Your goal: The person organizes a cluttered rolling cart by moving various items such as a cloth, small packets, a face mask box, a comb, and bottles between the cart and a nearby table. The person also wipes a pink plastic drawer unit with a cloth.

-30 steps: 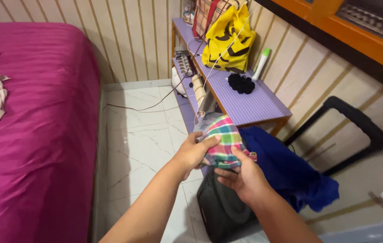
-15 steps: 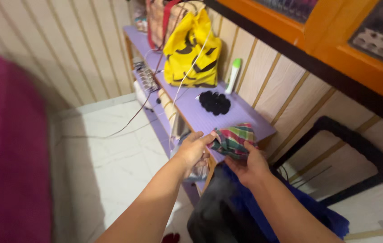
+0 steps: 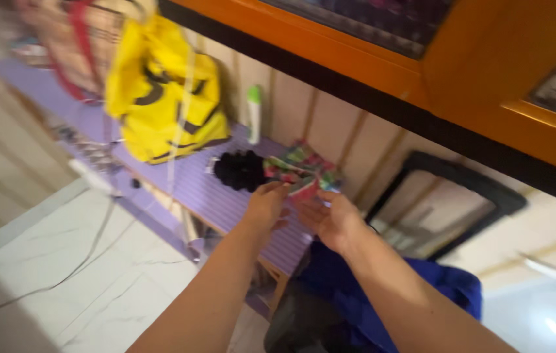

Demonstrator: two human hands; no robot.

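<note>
Plaid multicoloured cloth (image 3: 301, 171) sits bunched at the back edge of the long purple striped shelf (image 3: 193, 189), just beside a black fuzzy bundle (image 3: 240, 170) and right of a yellow bag (image 3: 160, 104). Both left hand (image 3: 266, 206) and right hand (image 3: 330, 219) lie open-fingered, fingertips touching its front.

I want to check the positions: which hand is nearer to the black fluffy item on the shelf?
Left. The left hand is just beside the black fluffy item; the right hand is farther, under the plaid cloth.

Cloth (image 3: 301, 171) on shelf (image 3: 193, 189), right of pom-pom (image 3: 239, 170).
</note>
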